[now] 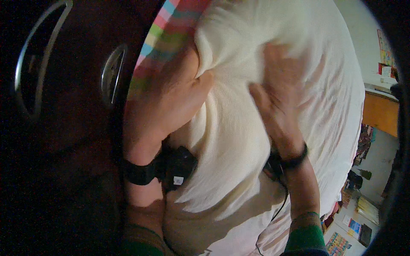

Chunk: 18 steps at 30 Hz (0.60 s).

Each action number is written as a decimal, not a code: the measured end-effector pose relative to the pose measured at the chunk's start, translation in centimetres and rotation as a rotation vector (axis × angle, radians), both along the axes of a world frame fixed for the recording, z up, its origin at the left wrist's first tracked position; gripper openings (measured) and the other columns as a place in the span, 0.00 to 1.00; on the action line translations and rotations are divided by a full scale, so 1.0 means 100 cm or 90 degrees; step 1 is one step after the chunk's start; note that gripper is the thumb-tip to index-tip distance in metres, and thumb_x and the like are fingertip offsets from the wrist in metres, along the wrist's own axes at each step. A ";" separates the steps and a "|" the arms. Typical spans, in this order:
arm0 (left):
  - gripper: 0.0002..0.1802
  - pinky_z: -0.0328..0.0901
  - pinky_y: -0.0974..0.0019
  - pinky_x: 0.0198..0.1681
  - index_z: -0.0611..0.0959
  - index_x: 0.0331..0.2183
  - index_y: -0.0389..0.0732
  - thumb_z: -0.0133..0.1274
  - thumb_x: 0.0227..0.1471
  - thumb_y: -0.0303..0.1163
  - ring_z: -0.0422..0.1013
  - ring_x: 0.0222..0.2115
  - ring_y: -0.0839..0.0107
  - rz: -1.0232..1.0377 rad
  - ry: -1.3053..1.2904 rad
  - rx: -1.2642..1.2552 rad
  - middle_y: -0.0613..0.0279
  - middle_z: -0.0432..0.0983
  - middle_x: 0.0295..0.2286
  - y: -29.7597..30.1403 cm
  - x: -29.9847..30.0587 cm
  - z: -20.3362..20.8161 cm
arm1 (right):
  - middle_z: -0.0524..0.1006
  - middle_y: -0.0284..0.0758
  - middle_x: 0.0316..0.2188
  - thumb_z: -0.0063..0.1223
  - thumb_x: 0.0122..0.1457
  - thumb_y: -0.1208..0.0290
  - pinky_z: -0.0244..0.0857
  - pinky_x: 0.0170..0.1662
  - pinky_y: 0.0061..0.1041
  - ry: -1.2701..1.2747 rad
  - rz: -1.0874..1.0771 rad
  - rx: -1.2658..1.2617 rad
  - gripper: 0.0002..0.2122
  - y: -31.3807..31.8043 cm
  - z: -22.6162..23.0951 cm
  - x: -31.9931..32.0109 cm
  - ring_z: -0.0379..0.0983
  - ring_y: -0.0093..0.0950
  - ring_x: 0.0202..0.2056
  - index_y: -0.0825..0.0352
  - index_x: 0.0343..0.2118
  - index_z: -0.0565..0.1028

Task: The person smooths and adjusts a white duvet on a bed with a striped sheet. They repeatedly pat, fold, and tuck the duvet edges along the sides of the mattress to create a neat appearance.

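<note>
A large piece of cream cloth [235, 123] lies bunched and creased in front of me, puffed up as if over something soft. My left hand [188, 89] grips its left edge; the thumb presses on top while the fingers are hidden beneath the fabric. On the right, my right hand [282, 89] rests on or just above the same cloth, blurred by motion, thumb held apart and fingers stretched out. Black straps circle both wrists, and a black device [179, 166] sits beside the left one.
Checked multicoloured fabric [156, 47] shows past my left hand. Dark furniture with a metal handle [113, 77] stands at the left. A pale wrinkled sheet [333, 94] spreads to the right. Beyond it are a wooden cabinet [380, 113] and wall posters [339, 244]. A thin black cable [280, 209] hangs near my right forearm.
</note>
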<state>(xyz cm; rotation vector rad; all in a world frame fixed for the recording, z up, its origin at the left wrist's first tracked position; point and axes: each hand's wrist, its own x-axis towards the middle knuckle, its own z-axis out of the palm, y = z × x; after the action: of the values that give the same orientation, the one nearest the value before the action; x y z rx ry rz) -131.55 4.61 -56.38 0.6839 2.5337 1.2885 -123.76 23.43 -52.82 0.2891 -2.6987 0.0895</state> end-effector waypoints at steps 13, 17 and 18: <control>0.30 0.59 0.63 0.52 0.69 0.51 0.36 0.53 0.48 0.40 0.65 0.48 0.64 0.040 -0.240 0.190 0.51 0.68 0.48 0.016 0.009 0.001 | 0.77 0.37 0.34 0.48 0.53 0.74 0.62 0.42 0.27 0.141 -0.040 -0.349 0.10 0.027 -0.072 -0.044 0.71 0.33 0.36 0.67 0.37 0.76; 0.33 0.58 0.68 0.50 0.66 0.52 0.35 0.51 0.51 0.46 0.66 0.45 0.68 0.277 -0.269 0.154 0.56 0.70 0.43 0.034 0.010 0.001 | 0.77 0.36 0.34 0.50 0.50 0.75 0.63 0.40 0.28 0.271 0.040 -0.418 0.10 0.023 -0.083 -0.054 0.71 0.33 0.36 0.65 0.37 0.76; 0.33 0.59 0.69 0.49 0.67 0.52 0.35 0.52 0.51 0.47 0.66 0.44 0.69 0.268 -0.262 0.205 0.56 0.70 0.43 0.039 0.008 0.003 | 0.77 0.36 0.34 0.51 0.49 0.76 0.64 0.40 0.29 0.324 0.079 -0.461 0.11 0.024 -0.085 -0.057 0.71 0.34 0.35 0.65 0.37 0.77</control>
<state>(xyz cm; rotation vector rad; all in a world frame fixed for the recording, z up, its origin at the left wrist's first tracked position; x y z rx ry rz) -130.72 8.53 -56.12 -0.0852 2.2140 1.7795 -129.48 25.85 -61.35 0.2117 -1.9810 0.8750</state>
